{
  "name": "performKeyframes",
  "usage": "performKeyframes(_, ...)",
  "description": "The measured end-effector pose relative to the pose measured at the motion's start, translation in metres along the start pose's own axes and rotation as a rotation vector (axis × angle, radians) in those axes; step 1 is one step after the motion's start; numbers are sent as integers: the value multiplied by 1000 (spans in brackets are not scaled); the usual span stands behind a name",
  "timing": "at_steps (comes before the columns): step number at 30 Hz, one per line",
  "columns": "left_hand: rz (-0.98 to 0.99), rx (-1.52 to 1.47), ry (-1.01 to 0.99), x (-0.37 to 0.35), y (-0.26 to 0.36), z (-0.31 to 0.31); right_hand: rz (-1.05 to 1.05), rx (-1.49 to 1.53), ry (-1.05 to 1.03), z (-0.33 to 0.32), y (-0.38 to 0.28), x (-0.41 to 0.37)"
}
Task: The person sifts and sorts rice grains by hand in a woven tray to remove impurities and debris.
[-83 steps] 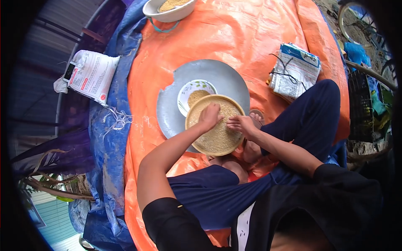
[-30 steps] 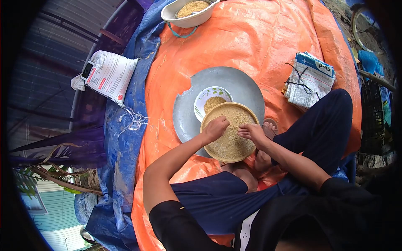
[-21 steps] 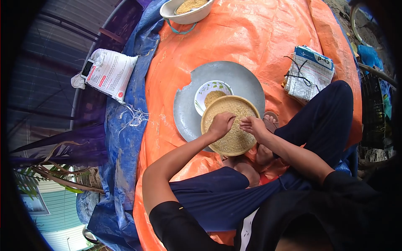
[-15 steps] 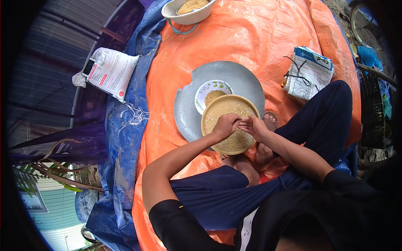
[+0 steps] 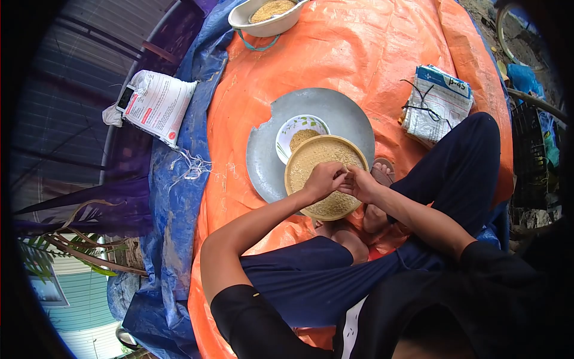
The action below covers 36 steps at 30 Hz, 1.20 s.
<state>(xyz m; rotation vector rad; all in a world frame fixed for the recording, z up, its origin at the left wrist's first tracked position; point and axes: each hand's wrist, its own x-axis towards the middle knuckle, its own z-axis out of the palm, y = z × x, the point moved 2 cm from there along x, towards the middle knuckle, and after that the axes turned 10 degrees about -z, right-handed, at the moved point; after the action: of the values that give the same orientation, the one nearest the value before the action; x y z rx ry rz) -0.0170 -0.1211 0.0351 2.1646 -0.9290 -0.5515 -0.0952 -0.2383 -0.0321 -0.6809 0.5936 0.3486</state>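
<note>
A round, shallow tan sieve or tray [image 5: 302,170] holds a layer of pale grain. Over it, my left hand [image 5: 324,180] is closed, its fingertips pinched together. Touching it at the fingertips is my right hand [image 5: 362,184], also closed with bent fingers. Whatever lies between the fingers is too small to make out. Partly under the sieve's far edge sits a white bowl with a leaf pattern [image 5: 288,133], with golden grain [image 5: 304,138] in it. Both rest on a grey round metal sheet [image 5: 263,161] with a ragged notch in its left edge.
An orange tarp [image 5: 347,54] lies under everything, bordered by a blue tarp [image 5: 170,209]. At the far end stands a white basin [image 5: 281,26] with grain. A white printed sack [image 5: 158,107] leans at the left; folded sacks [image 5: 439,105] tied with black cord lie right.
The right hand's fingers have curled in and drawn closer to the left hand's fingertips. The whole view has shifted slightly; the sieve and bowl stay in place.
</note>
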Motion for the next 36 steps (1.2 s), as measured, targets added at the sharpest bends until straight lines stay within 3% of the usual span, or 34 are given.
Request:
performKeyframes(10,8,62,55,0,-4,-2,23,4,-99,3,-3,-5)
performKeyframes(22,8,88,42,0,-4,3,-11,-20,-53,3,-2,-3)
performKeyframes(25,52,47,66,1,-3,3,-60,126,-97,2,0,3)
performKeyframes(31,-53,-8,100,12,5,-5,-100,166,-51,1,-3,1)
performKeyframes(34,-196,-13,115,13,-3,-18,-55,178,-1,-1,-3,1)
performKeyframes(36,-230,5,143,14,-17,-23,-152,85,111,-3,-4,5)
